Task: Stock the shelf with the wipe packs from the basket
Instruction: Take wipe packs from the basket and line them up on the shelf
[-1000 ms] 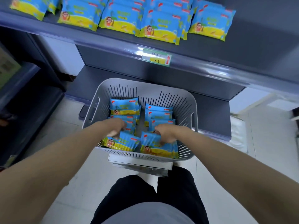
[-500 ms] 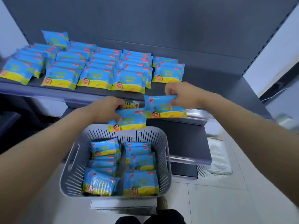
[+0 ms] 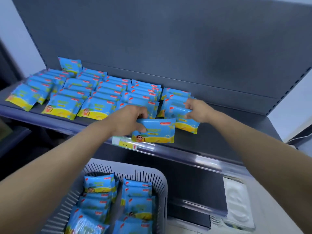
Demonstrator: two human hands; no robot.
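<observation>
Done so far: rows of shelved packs cover the left and middle of the shelf, overlapping from back to front. One pack stands upright against the back panel at upper left.
Left hand: the left hand curls its fingers round the top edge of a wipe pack. It holds the pack over the shelf's front lip at centre frame, and the pack looks not yet laid down.
Right hand: the right hand pinches a second pack on the rightmost column, just right of centre. Whether that pack already rests on the one beneath cannot be told.
Left to do: the basket at bottom centre holds two columns of basket packs, so the job looks well along but unfinished.
Free space: the bare shelf runs on to the right of the right hand.
Surface: a dark grey shelf with a glossy front rail, which carries a price tag near centre.
Room: a lower shelf sits beneath. At lower right are a pale floor and a blurred white moulded object.
</observation>
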